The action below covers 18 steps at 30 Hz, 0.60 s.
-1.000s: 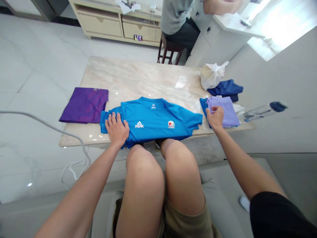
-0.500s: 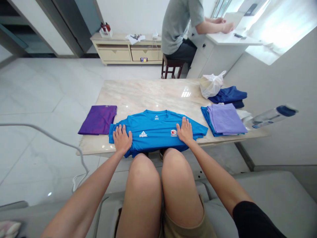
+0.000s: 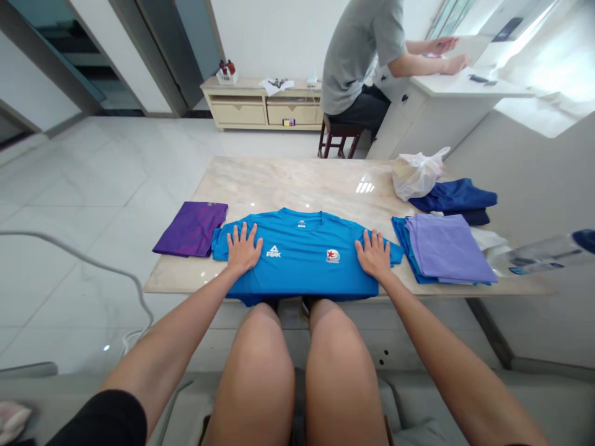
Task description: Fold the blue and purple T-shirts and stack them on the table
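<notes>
A blue T-shirt [image 3: 302, 266] with a white logo and a round badge lies front up on the marble-topped table [image 3: 288, 176], its lower part hanging over the near edge. My left hand [image 3: 244, 249] rests flat on the shirt near the left sleeve, fingers spread. On the opposite side, my right hand [image 3: 374, 255] presses flat by the right sleeve, fingers also apart. Left of the shirt sits a folded purple garment [image 3: 191, 229]. Folded lavender cloth [image 3: 449, 248] tops a small pile with blue fabric to the right.
A white plastic bag [image 3: 419, 175] and dark blue clothes [image 3: 455, 196] lie at the table's back right. A clear water bottle [image 3: 548, 254] stands by the right end. Beyond, a person [image 3: 362, 56] sits on a stool at a white counter. A grey cable [image 3: 93, 255] curves at left.
My right hand has shifted outward along the shirt toward the right sleeve, and my left hand slightly inward. The shirt's chest looks smoother and its lower edge straighter. The head view has shifted.
</notes>
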Each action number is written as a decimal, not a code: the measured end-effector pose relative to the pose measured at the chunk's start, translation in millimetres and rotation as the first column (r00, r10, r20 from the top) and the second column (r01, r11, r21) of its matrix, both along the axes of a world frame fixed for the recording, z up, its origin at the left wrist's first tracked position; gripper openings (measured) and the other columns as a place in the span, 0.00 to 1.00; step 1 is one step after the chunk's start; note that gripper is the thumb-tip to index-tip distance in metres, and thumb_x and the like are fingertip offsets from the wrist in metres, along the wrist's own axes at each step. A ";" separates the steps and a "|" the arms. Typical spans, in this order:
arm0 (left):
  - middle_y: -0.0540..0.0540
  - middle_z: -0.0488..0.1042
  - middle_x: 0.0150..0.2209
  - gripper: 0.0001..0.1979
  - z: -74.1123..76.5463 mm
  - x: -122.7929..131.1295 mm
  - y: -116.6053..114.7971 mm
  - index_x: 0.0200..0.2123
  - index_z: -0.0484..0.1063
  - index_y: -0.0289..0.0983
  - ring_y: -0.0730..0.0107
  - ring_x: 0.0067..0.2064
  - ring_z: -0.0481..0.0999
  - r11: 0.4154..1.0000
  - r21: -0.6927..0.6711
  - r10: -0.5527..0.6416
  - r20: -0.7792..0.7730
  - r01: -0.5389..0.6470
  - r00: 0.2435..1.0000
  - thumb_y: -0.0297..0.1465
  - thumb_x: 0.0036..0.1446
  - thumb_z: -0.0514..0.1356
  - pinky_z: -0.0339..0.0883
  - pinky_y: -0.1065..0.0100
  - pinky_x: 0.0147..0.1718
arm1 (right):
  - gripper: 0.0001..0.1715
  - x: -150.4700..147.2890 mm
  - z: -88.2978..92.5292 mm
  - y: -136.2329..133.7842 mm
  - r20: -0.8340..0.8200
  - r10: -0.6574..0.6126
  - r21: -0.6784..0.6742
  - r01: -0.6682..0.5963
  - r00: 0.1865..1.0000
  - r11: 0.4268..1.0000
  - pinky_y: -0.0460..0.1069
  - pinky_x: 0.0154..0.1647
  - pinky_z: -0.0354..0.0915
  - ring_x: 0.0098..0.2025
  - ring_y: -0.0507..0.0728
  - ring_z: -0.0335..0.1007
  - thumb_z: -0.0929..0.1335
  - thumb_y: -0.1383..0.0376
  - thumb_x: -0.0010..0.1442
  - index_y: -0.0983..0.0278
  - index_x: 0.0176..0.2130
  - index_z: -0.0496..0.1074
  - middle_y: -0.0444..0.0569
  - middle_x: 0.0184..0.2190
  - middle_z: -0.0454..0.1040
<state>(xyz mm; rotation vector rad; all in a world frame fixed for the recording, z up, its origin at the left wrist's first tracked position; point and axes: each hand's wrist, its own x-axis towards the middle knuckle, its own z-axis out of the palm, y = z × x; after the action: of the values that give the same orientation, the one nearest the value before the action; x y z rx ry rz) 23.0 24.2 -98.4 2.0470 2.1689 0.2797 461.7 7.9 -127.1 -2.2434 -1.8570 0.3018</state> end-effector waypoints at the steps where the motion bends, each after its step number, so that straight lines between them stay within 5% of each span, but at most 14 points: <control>1: 0.34 0.48 0.83 0.38 -1.0 2.6 13.7 0.82 0.54 0.37 0.36 0.83 0.43 1.000 0.003 0.008 -0.001 -0.008 1.000 0.47 0.76 0.47 0.37 0.33 0.78 | 0.45 4.9 -1.6 15.1 -0.002 -0.005 0.004 0.005 1.000 1.000 0.77 0.81 0.38 0.84 0.74 0.38 0.52 0.46 0.78 0.66 0.81 0.54 0.63 0.82 0.48; 12: 0.33 0.41 0.84 0.41 -18.0 17.0 187.2 0.82 0.49 0.31 0.37 0.84 0.36 1.000 0.013 -0.009 0.039 0.009 0.999 0.48 0.76 0.47 0.28 0.32 0.78 | 0.48 57.7 -14.2 209.0 0.128 0.062 0.072 -0.072 0.990 0.995 0.81 0.79 0.37 0.84 0.75 0.38 0.51 0.41 0.79 0.68 0.81 0.52 0.66 0.83 0.45; 15: 0.30 0.42 0.84 0.41 -13.0 23.9 190.5 0.81 0.48 0.27 0.39 0.84 0.35 1.000 0.010 -0.025 0.065 0.024 0.998 0.45 0.75 0.48 0.24 0.33 0.78 | 0.48 35.3 1.7 213.9 0.218 0.028 0.107 -0.053 0.975 0.993 0.81 0.79 0.33 0.84 0.76 0.36 0.50 0.45 0.79 0.72 0.81 0.52 0.68 0.82 0.46; 18: 0.30 0.46 0.83 0.38 -0.6 33.0 145.9 0.80 0.51 0.26 0.45 0.84 0.40 0.991 0.083 -0.111 0.084 0.104 0.990 0.40 0.75 0.49 0.26 0.38 0.80 | 0.47 -14.7 16.8 159.1 0.185 -0.037 0.203 -0.002 0.982 0.979 0.78 0.80 0.38 0.84 0.74 0.38 0.48 0.49 0.79 0.75 0.82 0.46 0.69 0.82 0.45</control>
<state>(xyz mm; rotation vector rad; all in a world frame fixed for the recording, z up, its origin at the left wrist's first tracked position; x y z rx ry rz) 56.0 170.1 -99.0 2.1410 2.0185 0.4395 447.0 167.0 -110.3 -2.2115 -1.8599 -0.1030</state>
